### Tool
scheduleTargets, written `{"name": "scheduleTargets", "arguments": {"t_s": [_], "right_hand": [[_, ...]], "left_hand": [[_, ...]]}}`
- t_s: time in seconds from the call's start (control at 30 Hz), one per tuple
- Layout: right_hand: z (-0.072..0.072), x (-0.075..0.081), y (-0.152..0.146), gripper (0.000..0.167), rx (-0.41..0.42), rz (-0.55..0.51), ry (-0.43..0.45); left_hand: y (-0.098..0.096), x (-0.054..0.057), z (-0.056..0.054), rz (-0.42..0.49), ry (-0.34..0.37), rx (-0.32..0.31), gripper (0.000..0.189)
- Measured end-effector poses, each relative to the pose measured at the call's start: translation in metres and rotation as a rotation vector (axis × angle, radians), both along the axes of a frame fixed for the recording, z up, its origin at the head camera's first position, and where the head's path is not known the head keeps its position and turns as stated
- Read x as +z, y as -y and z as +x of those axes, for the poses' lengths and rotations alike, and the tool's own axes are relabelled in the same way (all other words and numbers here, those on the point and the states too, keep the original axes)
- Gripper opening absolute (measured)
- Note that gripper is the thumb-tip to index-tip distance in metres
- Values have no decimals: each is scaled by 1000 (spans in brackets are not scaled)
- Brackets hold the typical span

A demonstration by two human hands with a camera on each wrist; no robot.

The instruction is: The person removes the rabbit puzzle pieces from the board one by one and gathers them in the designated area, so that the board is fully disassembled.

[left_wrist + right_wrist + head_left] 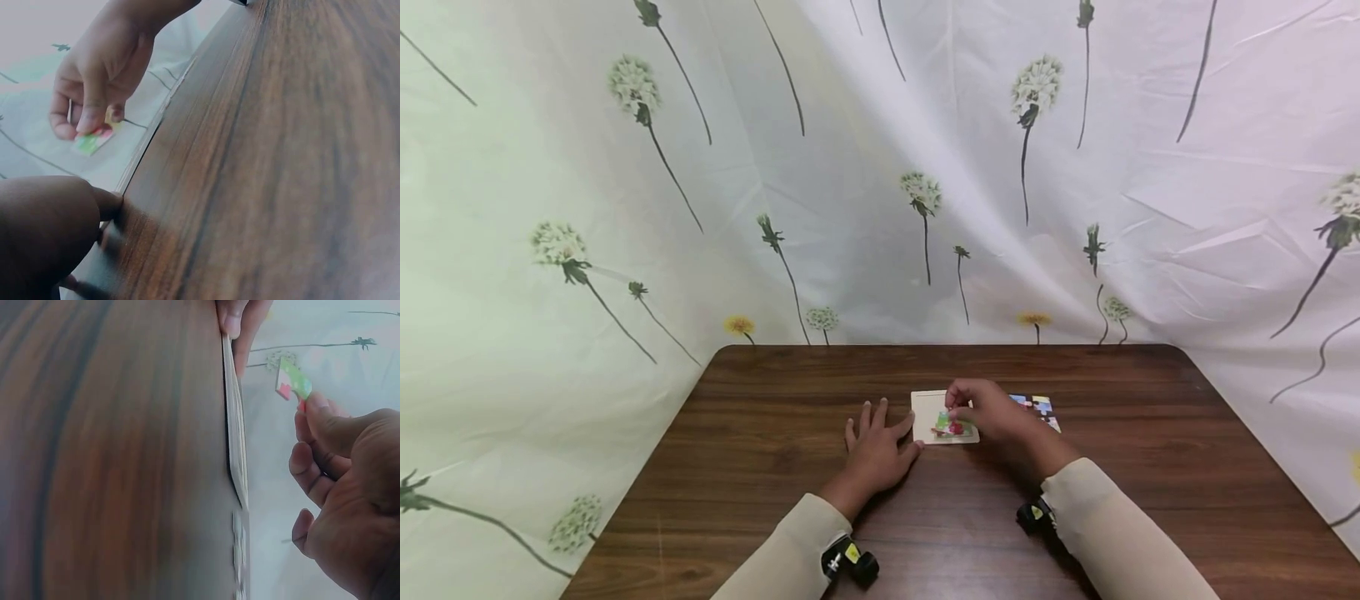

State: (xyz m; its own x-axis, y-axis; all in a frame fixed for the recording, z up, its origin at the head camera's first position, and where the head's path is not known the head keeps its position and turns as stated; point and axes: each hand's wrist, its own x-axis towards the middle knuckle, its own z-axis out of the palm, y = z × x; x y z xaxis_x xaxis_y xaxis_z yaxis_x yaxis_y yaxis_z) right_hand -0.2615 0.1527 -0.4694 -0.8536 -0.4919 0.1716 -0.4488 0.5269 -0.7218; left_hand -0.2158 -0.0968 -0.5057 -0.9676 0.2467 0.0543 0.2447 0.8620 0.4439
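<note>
A small cream puzzle board (927,404) lies on the table, its lower right part showing green and red. My right hand (992,408) is above the board and pinches a green and pink puzzle piece (294,381) between thumb and fingers. In the right wrist view the piece is raised off the board. Beside the board's left edge, my left hand (878,454) rests on the table with fingers spread, its thumb and forefinger right at the edge.
Several loose puzzle pieces (1042,407) lie right of the board, partly hidden behind the right hand. The dark wooden table (775,450) reaches back to a white flower-printed cloth (865,167).
</note>
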Motion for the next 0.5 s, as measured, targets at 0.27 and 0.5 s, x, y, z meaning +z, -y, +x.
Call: {"name": "scheduleTargets", "arguments": {"t_s": [0.27,0.5], "right_hand": [[11,2,-28,7,-35,31,-33],[18,2,-51,8,-99,36,-35]], "left_hand": [[0,-1,1,8,-8,-2,56],[-1,0,1,16,-4,-7,57]]}}
